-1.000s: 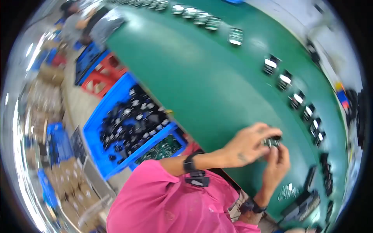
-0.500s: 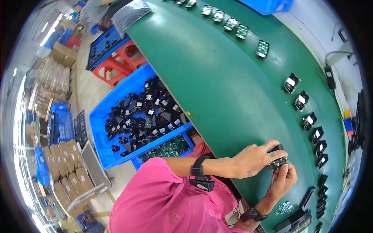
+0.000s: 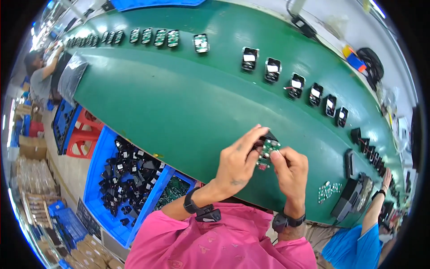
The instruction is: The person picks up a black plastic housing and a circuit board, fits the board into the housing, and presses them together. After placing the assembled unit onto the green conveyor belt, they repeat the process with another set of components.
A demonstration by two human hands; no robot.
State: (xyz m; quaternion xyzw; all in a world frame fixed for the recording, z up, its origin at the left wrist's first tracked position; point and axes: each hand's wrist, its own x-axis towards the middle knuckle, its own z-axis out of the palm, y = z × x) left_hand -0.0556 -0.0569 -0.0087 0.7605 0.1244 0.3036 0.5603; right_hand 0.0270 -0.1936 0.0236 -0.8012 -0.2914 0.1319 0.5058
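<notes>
Over the near part of the green table, my left hand [image 3: 237,159] is closed round a small black plastic housing [image 3: 269,135], mostly covered by the fingers. A green circuit board [image 3: 268,149] lies against the housing's near side, and I cannot tell whether it sits inside. My right hand [image 3: 292,172] pinches the board's right edge with thumb and bent fingers. Both hands meet at this one piece. To their right, a few loose small green boards [image 3: 329,191] lie on the table.
Rows of black housings [image 3: 273,70] and board-filled ones [image 3: 173,38] line the green table [image 3: 179,98]. A blue crate [image 3: 96,179] of black parts stands left, beside a bin of boards [image 3: 174,193]. A black device [image 3: 347,198] stands right, near a co-worker's arm [image 3: 375,206]; another person [image 3: 40,74] sits far left.
My view has swung to the right, bringing a co-worker's blue sleeve and arm into sight. Both hands stay on the housing and board, which now show more upright with the board's face visible.
</notes>
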